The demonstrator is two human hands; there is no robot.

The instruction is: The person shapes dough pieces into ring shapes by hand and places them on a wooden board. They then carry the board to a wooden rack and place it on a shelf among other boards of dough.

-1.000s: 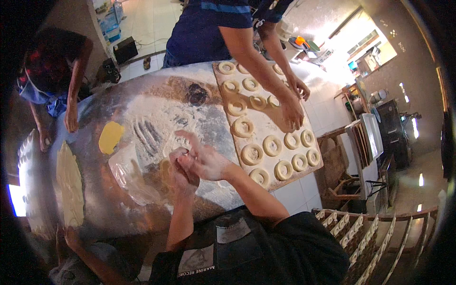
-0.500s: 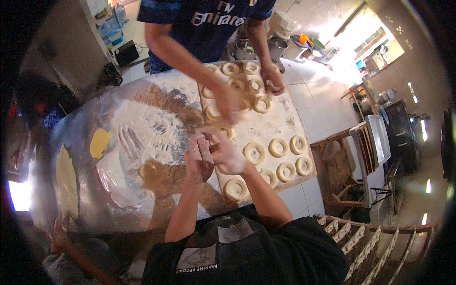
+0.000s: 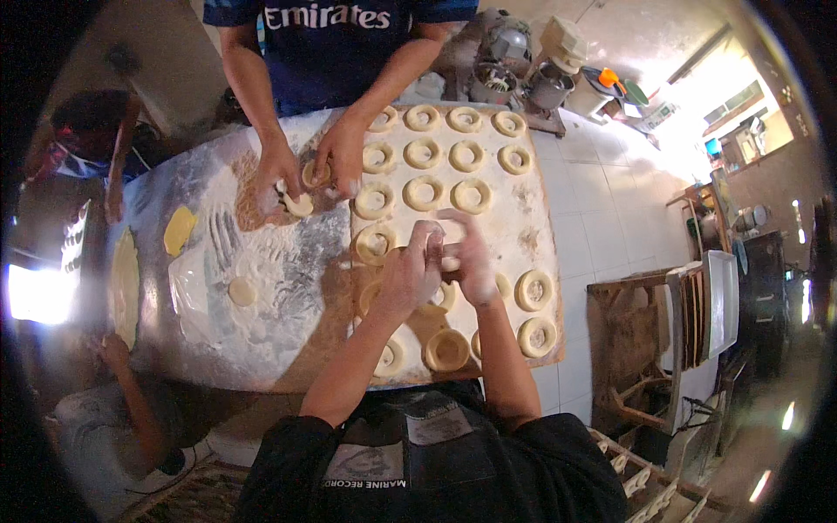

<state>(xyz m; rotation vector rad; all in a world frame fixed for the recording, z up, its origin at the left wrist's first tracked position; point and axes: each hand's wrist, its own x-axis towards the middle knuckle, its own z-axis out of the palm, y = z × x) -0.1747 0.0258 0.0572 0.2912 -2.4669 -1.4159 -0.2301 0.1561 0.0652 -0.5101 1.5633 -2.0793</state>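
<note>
My left hand (image 3: pixel 417 268) and my right hand (image 3: pixel 473 272) meet above the middle of a floured board (image 3: pixel 536 222). Pale dough (image 3: pixel 450 254) shows between them, with the fingers of both hands closed around it. Motion blurs the right fingers, and the dough's full shape is hidden. Below and around my hands lie raw dough rings, one of them (image 3: pixel 447 350) in my arms' shadow. More rings (image 3: pixel 424 153) stand in rows toward the far edge.
Across the table, a co-worker's hands (image 3: pixel 338 166) handle a dough piece (image 3: pixel 299 205). White flour, a round dough piece (image 3: pixel 242 291), a plastic sheet (image 3: pixel 190 292) and a yellow piece (image 3: pixel 180 230) lie on the left. A rack with trays (image 3: pixel 689 318) stands at right; another person sits lower left.
My hands have moved right, from the board's left edge to over its middle. The co-worker's hands have gone from the board to the floured table at left. The view has shifted.
</note>
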